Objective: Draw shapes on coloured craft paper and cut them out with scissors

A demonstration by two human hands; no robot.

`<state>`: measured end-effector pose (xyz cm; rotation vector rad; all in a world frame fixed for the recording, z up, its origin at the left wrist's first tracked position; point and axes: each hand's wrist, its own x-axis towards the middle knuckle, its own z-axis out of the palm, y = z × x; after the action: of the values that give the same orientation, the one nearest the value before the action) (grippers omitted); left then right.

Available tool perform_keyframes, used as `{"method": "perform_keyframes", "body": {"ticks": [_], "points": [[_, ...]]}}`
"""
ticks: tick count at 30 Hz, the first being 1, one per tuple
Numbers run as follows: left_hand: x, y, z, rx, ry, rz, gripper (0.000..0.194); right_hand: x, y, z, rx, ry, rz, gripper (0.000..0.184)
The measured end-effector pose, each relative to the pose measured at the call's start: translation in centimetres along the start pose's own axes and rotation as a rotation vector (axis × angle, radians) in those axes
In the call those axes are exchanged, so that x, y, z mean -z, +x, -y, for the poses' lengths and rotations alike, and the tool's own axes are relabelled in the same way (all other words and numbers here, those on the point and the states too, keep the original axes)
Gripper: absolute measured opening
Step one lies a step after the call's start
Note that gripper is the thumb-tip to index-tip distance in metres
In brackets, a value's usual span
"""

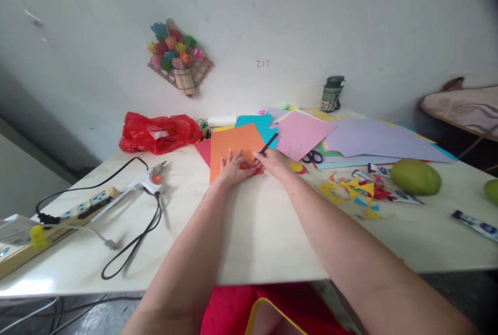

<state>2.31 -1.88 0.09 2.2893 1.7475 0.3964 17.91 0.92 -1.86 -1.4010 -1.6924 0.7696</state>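
A sheet of orange paper (pixel 229 140) lies in front of me on the white table. My left hand (pixel 234 169) rests on its lower part, fingers spread apart, thumb pointing toward the other hand. In my right hand (pixel 272 160) a dark pencil (pixel 269 142) is gripped, its upper end slanting up to the right. The lower tip comes down close to my left fingertips; whether it touches the paper is hidden by my fingers. Beneath the orange sheet, parts of a red sheet (pixel 204 151) and a blue sheet (pixel 252 120) show.
Pink paper (pixel 305 133), purple paper (pixel 373 138) and black scissors (pixel 312 156) lie to the right. Nearer are paper scraps (pixel 350 190), glue tubes and a green mango (pixel 415 176). On the left are a red plastic bag (pixel 155 133), a glue gun (pixel 151 180) and a power strip (pixel 85 205).
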Motion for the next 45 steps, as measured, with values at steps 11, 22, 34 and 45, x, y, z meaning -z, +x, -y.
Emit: {"method": "perform_keyframes", "body": {"ticks": [11,22,34,45], "points": [[-0.6,0.1,-0.4,0.040,-0.046,-0.086,0.044,0.7,0.0,0.0,-0.017,-0.073,-0.078,0.020],[-0.4,-0.1,-0.6,0.159,-0.054,-0.103,0.051,1.6,-1.0,1.2,0.061,-0.273,-0.091,0.024],[-0.3,-0.1,-0.6,0.229,-0.088,-0.099,0.050,1.5,-1.8,2.4,0.049,-0.348,-0.033,0.023],[-0.3,-0.1,-0.7,0.279,-0.106,-0.097,0.051,0.8,-1.1,1.3,0.127,-0.255,-0.003,0.018]]}}
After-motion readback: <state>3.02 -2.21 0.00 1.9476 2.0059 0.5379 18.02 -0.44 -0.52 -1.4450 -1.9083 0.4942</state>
